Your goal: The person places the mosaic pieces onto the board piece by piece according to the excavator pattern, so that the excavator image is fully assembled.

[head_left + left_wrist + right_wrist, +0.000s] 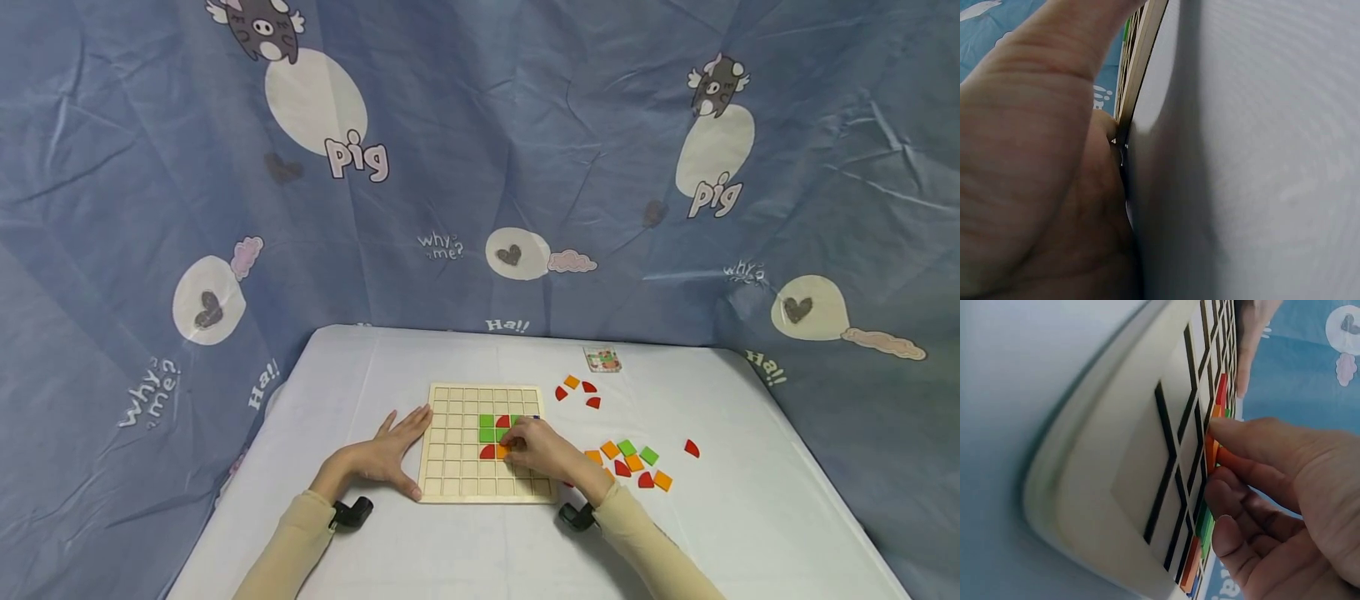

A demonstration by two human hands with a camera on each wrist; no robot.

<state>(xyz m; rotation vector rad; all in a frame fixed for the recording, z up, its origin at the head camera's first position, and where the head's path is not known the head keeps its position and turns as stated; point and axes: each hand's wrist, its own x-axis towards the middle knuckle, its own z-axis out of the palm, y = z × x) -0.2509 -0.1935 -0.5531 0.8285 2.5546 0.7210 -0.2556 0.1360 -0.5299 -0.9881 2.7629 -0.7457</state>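
Touching one orange tile [502,452], one board [455,463]

Soft, even light fills the head view, with pale sheen on the blue backdrop [450,108]. In the left wrist view, the left hand [1029,169] is dim beside a shadow on the white tabletop [1279,156]. The right wrist view blurs the near corner of the board [1094,481].

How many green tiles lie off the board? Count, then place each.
2, both right of the board: one green tile, then another just further right; the right hand may hide more.
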